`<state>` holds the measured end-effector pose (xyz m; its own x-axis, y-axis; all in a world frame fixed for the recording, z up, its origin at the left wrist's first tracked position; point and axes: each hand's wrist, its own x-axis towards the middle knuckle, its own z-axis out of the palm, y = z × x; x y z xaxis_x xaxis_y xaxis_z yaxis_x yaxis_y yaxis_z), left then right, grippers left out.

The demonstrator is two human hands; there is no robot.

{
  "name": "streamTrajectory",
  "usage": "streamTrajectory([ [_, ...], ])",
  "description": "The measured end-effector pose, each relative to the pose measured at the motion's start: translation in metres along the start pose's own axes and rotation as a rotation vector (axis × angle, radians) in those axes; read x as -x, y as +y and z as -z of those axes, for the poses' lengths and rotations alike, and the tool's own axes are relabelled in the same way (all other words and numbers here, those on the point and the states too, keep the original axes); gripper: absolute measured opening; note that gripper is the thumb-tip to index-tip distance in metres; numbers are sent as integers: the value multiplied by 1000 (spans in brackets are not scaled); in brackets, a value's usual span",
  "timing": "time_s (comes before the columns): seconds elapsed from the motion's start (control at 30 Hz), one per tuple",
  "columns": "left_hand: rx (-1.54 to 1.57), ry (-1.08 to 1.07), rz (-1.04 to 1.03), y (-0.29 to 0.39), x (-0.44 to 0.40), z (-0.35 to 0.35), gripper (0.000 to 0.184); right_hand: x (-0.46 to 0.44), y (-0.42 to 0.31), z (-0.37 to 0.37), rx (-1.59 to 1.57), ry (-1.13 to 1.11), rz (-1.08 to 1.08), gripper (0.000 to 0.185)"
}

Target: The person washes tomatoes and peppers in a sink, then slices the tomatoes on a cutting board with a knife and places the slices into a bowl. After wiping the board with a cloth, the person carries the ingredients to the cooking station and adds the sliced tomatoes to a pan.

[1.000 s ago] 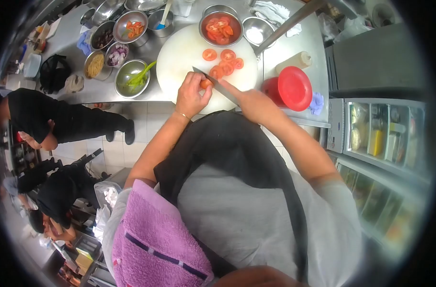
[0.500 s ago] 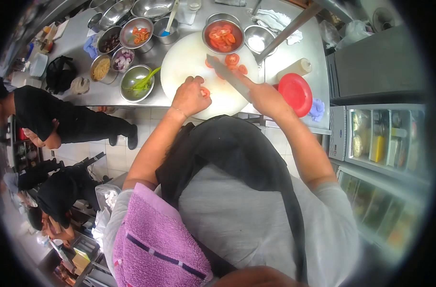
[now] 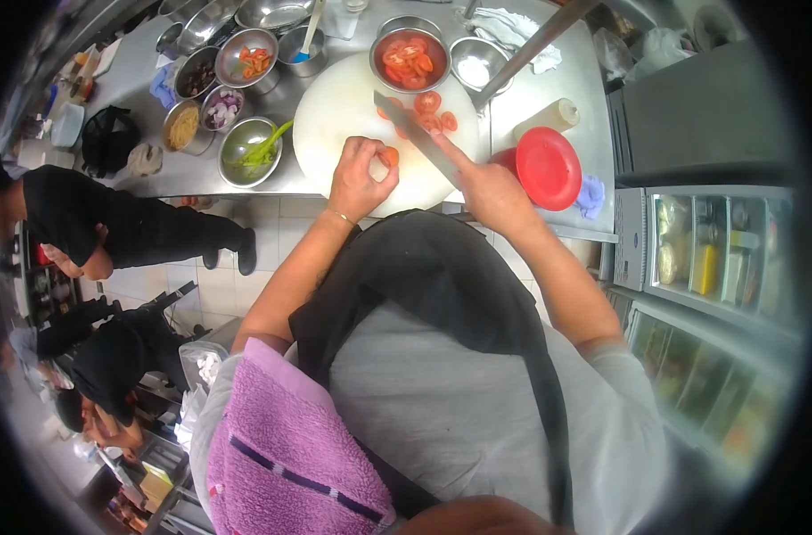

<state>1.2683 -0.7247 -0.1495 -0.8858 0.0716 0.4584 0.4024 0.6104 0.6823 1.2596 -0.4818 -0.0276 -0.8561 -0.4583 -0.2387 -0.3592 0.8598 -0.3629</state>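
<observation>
My left hand (image 3: 360, 178) pinches a small tomato piece (image 3: 388, 157) at the near part of the round white cutting board (image 3: 328, 116). My right hand (image 3: 495, 194) grips a knife (image 3: 424, 143), its blade pointing up and left over the board, apart from the piece. Beyond the blade lie several tomato slices (image 3: 428, 102), some partly hidden by it. A steel bowl of cut tomatoes (image 3: 409, 62) stands at the board's far edge.
Left of the board are a bowl with a green utensil (image 3: 251, 152), bowls of chopped onion (image 3: 222, 109) and noodles (image 3: 182, 126). To the right are a red container (image 3: 549, 168), a bottle (image 3: 562, 113) and a metal post (image 3: 535, 55). People in black stand at the left.
The knife was at the tomato piece, then lifted away toward the slices, and is now apart from the piece. My left hand still has the piece, turned slightly.
</observation>
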Motion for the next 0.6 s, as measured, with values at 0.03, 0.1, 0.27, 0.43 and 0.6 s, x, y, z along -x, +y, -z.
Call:
streamTrajectory([
  [0.03,7,24,33,-1,1,-3,35,4,-1,4,50,-9,35,86],
  [0.1,14,50,68,-2,1,-4,34,11,-3,12,101,-20,71,91],
  [0.27,14,29,87,-3,0,-4,31,24,-8,25,152,-143,49,84],
  [0.43,-4,32,92,-1,-2,-4,31,31,-20,38,219,-192,47,85],
  [0.6,16,35,99,-4,-2,-4,32,27,-26,42,247,-233,28,85],
])
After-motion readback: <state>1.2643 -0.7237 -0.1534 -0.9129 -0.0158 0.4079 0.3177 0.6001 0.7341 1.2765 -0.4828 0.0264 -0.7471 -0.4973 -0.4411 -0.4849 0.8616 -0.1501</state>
